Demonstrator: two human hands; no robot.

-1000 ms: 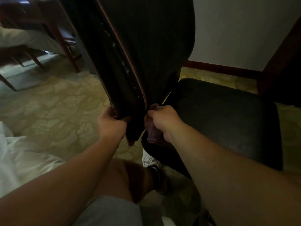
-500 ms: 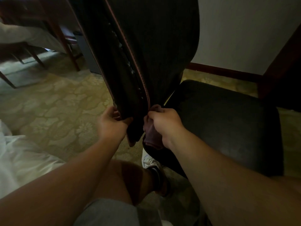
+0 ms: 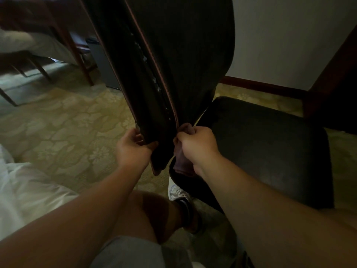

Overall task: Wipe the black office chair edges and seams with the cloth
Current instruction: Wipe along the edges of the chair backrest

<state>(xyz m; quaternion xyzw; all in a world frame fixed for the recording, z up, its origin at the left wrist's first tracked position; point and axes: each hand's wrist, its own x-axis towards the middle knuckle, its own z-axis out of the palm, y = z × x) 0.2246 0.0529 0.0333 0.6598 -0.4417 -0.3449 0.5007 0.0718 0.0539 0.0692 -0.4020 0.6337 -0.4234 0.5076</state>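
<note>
Left hand (image 3: 133, 149) has its fingers curled round the bottom edge of the black chair back (image 3: 173, 55). Right hand (image 3: 197, 144) pinches the purplish cloth (image 3: 182, 163) against the seam, just right of those fingers.

bare forearms; grey shorts (image 3: 135, 254); white shoe (image 3: 176, 192), possibly dark sock (image 3: 186, 210).

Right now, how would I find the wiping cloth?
Find the black chair back standing upright mid-picture. At its bottom edge, the right hand holds the cloth bunched against the seam. It is the only dull purple thing there.
</note>
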